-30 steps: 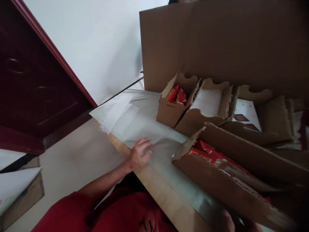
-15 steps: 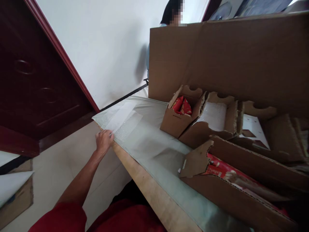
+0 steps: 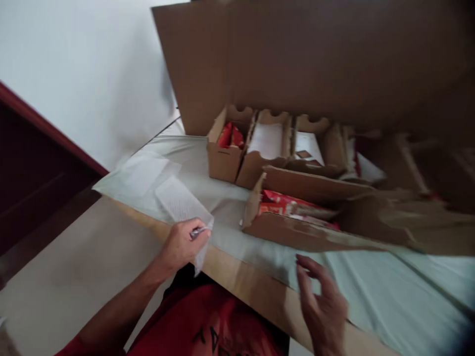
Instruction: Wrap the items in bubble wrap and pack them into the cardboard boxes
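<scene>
Left hand point(image 3: 180, 245) closed, fingers pinching near end of bubble-wrap sheet point(image 3: 180, 203). Sheet lies slanted on pale cover point(image 3: 371, 282) at desk point(image 3: 245, 279) front edge, its corner hanging over the edge. Right hand point(image 3: 323, 304) open, fingers loosely curled, holding nothing, above desk edge near long cardboard box point(image 3: 297, 236). Red packet point(image 3: 285, 203) inside that box. Small cardboard boxes point(image 3: 222, 165) in row behind, under large cardboard panel point(image 3: 297, 59).

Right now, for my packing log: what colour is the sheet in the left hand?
The sheet is white; head view.
</scene>
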A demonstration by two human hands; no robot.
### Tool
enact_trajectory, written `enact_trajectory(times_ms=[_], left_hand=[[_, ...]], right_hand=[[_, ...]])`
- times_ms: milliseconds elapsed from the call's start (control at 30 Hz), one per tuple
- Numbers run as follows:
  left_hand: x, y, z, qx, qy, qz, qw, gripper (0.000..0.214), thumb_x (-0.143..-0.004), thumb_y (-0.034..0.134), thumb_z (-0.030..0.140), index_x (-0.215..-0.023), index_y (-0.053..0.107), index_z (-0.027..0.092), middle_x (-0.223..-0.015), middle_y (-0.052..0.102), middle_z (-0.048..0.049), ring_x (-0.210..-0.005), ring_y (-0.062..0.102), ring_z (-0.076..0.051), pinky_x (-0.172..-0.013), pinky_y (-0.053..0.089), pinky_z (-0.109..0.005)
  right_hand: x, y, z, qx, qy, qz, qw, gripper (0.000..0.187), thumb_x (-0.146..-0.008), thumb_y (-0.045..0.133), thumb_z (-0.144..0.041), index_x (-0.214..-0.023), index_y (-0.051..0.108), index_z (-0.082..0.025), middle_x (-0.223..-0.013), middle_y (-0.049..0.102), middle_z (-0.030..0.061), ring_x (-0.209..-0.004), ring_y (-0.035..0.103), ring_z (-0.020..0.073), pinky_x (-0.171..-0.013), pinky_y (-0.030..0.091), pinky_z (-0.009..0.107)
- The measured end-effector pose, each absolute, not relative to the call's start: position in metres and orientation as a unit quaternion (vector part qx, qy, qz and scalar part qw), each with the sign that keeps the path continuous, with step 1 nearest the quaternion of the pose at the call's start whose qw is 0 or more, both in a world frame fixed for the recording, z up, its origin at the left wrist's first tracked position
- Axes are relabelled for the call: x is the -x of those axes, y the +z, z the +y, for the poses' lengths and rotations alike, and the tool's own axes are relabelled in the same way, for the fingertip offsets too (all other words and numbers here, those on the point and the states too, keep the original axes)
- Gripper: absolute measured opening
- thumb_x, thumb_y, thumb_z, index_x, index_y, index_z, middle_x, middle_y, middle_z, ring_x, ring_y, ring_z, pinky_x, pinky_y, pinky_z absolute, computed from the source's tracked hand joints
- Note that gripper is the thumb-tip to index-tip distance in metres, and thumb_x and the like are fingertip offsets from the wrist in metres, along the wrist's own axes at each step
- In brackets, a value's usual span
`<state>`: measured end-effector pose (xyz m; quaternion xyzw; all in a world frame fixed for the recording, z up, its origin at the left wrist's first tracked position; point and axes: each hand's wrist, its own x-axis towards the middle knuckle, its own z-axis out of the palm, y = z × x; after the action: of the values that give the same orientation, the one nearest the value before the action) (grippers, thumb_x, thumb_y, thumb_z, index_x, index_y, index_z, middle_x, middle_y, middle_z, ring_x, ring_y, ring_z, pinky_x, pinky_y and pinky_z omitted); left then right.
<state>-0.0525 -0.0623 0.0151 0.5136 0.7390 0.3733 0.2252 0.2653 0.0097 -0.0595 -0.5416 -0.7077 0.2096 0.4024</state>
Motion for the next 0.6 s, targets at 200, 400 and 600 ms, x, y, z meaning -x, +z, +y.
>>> enact_trajectory(times_ms=[200,400,600], left_hand=[[0.017,-0.018,-0.027,-0.580,0.418,0.674,0.187,0.037,-0.083,0.065,0.045,-0.109,0.067,0.019,-0.103,0.072,-0.0103,-0.095,0.068,-0.025,-0.082,0.056,-0.038],[0.001,-0.027,0.014,-0.593,0.429,0.611,0.302,0.060,-0.080,0.068,0.047,-0.130,0.057,0.017,-0.130,0.066,-0.0172,-0.115,0.066,-0.032,-0.097,0.054,-0.051],[-0.050,-0.038,0.025,-0.579,0.452,0.588,0.339,0.048,-0.078,0.068,0.036,-0.121,0.058,0.017,-0.116,0.072,-0.0137,-0.106,0.070,-0.031,-0.094,0.056,-0.048]], right_hand=[[-0.284,-0.061,0.020,0.604,0.197,-0.648,0.420,0.036,-0.092,0.058,-0.052,-0.102,0.074,-0.020,-0.100,0.076,0.0103,-0.082,0.069,0.0236,-0.074,0.055,0.037],[-0.300,-0.066,0.055,0.571,0.267,-0.615,0.474,0.064,-0.082,0.068,-0.052,-0.135,0.057,-0.018,-0.133,0.066,0.0181,-0.113,0.065,0.0302,-0.081,0.057,0.041],[-0.309,-0.061,0.062,0.583,0.313,-0.574,0.483,0.065,-0.082,0.070,-0.058,-0.133,0.055,-0.020,-0.126,0.066,0.0160,-0.088,0.069,0.0253,-0.056,0.054,0.031]])
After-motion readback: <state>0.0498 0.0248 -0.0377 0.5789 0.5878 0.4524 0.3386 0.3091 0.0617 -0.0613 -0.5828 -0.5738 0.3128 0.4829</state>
